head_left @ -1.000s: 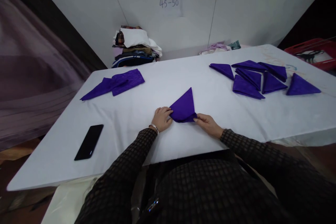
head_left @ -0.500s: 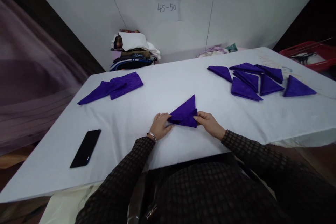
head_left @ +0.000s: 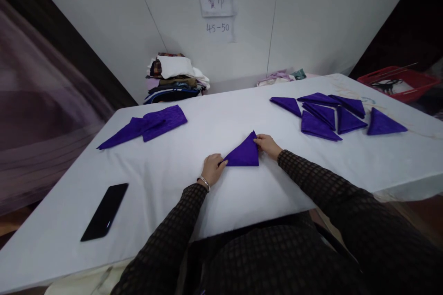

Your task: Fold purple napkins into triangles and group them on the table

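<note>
Purple napkin (head_left: 245,156) lies on the white table (head_left: 224,115), left hand (head_left: 212,169) and right hand (head_left: 268,144) pinching its corners.

Purple napkin (head_left: 245,154), white tablecloth (head_left: 221,120)

A dark garment, brown-black and patterned with a fine grid of small squares, covers the torso (head_left: 277,262) at 6 o'clock. It runs on into long sleeves, the left sleeve (head_left: 166,239) at 7 o'clock and the right sleeve (head_left: 328,189) at 4 o'clock, each ending close at the wrist. A thin silver bracelet (head_left: 204,181) rings the left wrist, just behind the bare left hand (head_left: 212,169). The right hand (head_left: 268,144) is bare too.
</note>
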A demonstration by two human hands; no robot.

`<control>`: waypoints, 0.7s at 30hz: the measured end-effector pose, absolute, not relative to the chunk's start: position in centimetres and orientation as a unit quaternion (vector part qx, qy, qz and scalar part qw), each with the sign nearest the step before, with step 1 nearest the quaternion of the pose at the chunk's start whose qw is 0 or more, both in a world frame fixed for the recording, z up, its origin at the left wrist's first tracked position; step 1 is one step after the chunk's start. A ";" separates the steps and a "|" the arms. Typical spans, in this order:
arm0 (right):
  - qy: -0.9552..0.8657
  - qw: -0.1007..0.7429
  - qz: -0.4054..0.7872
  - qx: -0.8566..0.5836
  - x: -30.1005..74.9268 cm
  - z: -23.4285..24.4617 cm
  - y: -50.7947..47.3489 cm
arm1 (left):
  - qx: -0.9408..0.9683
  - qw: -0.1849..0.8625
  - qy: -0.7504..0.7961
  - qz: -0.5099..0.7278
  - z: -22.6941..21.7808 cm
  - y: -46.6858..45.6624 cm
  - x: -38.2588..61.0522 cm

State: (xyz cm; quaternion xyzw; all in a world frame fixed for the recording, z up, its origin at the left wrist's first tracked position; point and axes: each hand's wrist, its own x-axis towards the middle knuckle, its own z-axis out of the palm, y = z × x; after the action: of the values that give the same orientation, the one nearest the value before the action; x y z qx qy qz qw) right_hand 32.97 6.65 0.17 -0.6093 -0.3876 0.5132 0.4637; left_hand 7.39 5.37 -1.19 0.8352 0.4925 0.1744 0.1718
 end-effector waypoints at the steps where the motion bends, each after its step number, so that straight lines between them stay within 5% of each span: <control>1: -0.390 0.461 0.508 -0.614 33.0 -0.1 7.0 | 0.833 0.168 0.498 0.174 -1.2 5.3 7.5; 21: -0.466 0.412 0.404 -0.671 33.6 -2.0 9.1 | 0.809 0.148 0.520 0.230 -2.1 4.8 8.8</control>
State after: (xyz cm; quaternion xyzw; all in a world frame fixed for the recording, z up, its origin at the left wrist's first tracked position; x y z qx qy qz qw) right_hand 33.63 9.11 -1.99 -0.6711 -0.4661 0.4037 0.4117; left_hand 8.76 4.82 -2.14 0.8090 0.5202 0.2302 0.1479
